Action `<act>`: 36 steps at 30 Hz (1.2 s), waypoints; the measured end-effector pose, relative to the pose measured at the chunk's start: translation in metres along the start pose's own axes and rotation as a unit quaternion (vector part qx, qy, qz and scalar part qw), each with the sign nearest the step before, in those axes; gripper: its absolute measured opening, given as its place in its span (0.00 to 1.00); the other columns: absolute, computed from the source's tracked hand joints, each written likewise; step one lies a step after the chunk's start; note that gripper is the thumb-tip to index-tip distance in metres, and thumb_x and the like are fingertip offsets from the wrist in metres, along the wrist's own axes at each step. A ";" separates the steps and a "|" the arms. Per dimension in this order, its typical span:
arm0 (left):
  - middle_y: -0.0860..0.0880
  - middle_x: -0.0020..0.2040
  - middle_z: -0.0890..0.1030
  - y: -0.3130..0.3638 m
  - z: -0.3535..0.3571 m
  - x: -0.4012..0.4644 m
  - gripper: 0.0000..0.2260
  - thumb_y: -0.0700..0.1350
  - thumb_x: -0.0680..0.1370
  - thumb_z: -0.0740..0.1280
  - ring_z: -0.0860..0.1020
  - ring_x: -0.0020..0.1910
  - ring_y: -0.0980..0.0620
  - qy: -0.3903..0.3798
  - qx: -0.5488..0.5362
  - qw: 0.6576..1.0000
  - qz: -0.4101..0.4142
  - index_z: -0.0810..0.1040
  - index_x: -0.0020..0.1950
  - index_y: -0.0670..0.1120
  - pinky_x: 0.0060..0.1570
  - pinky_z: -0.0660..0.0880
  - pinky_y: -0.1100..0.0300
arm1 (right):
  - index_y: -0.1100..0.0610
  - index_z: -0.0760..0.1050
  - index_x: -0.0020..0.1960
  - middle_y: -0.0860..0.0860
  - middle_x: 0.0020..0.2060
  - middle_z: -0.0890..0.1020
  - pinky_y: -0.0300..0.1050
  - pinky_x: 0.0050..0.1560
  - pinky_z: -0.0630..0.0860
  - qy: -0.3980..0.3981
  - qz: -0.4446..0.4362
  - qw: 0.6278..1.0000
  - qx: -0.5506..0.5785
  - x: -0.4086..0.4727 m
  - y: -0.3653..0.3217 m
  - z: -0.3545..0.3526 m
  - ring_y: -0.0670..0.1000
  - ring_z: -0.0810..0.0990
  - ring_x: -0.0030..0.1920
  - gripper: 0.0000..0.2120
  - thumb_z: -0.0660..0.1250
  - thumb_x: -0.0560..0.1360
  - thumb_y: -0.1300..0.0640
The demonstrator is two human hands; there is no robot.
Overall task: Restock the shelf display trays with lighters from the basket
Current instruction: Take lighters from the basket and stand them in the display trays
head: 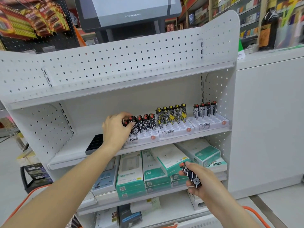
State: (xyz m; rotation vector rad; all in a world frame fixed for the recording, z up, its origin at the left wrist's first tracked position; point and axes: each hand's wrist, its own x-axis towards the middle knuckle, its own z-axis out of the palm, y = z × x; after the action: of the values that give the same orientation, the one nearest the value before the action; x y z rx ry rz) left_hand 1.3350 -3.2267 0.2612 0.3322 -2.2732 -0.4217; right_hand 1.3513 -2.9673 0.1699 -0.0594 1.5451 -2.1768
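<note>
Three white display trays stand side by side on the middle shelf: the left tray (148,137), the middle tray (177,130) and the right tray (212,120). Each carries a back row of patterned lighters. My left hand (115,127) reaches to the left tray's left end and pinches a black lighter with a red top (130,120) there. Lower right, in front of the shelf below, my right hand (200,181) holds a black-and-white lighter (191,176). The basket's orange rim (256,214) shows at the bottom edge.
A black empty tray (95,143) lies left of the white trays. Green-and-white boxes (153,170) fill the shelf below. A white perforated back panel (131,63) and top shelf rise above. A counter (269,112) stands at right, a monitor (130,12) behind.
</note>
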 end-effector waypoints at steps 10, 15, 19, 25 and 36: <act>0.47 0.54 0.81 -0.003 -0.003 -0.001 0.09 0.49 0.77 0.67 0.71 0.59 0.43 -0.018 0.073 0.996 0.044 0.83 0.56 0.53 0.53 0.64 0.52 | 0.66 0.80 0.53 0.60 0.44 0.82 0.34 0.20 0.66 -0.025 0.006 0.993 0.112 0.002 -0.003 -0.002 0.47 0.68 0.26 0.13 0.59 0.79 0.61; 0.47 0.59 0.78 -0.006 -0.005 -0.005 0.12 0.49 0.80 0.62 0.70 0.60 0.44 -0.028 0.093 0.993 0.062 0.81 0.60 0.52 0.57 0.64 0.51 | 0.69 0.72 0.57 0.60 0.43 0.78 0.36 0.22 0.70 -0.024 -0.006 0.983 0.184 0.003 -0.003 -0.002 0.51 0.73 0.28 0.13 0.52 0.78 0.68; 0.53 0.54 0.76 0.017 -0.011 -0.030 0.12 0.45 0.81 0.61 0.71 0.55 0.53 0.013 -0.076 0.997 0.023 0.77 0.62 0.51 0.57 0.67 0.56 | 0.67 0.75 0.58 0.59 0.50 0.82 0.38 0.31 0.78 -0.055 -0.022 0.975 0.215 0.001 -0.004 -0.003 0.56 0.83 0.43 0.12 0.59 0.76 0.69; 0.59 0.47 0.81 0.068 0.005 -0.091 0.07 0.46 0.80 0.63 0.77 0.47 0.62 -0.212 -0.273 0.938 -0.002 0.80 0.52 0.56 0.48 0.72 0.66 | 0.59 0.76 0.62 0.58 0.52 0.83 0.39 0.39 0.80 -0.095 -0.068 0.970 0.214 -0.006 -0.004 -0.002 0.53 0.84 0.51 0.32 0.79 0.59 0.59; 0.59 0.40 0.82 0.096 0.012 -0.110 0.10 0.44 0.80 0.62 0.77 0.38 0.61 -0.294 -0.403 0.864 -0.070 0.82 0.53 0.54 0.39 0.74 0.63 | 0.59 0.78 0.54 0.52 0.43 0.80 0.37 0.47 0.77 -0.032 -0.145 0.976 0.158 -0.009 -0.003 -0.006 0.43 0.81 0.44 0.25 0.72 0.60 0.73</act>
State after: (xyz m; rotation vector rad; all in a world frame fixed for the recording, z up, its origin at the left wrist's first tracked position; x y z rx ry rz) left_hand 1.3883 -3.0974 0.2197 -0.0918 -2.3785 -1.6690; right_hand 1.3566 -2.9578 0.1729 -0.2635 1.1981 -2.5974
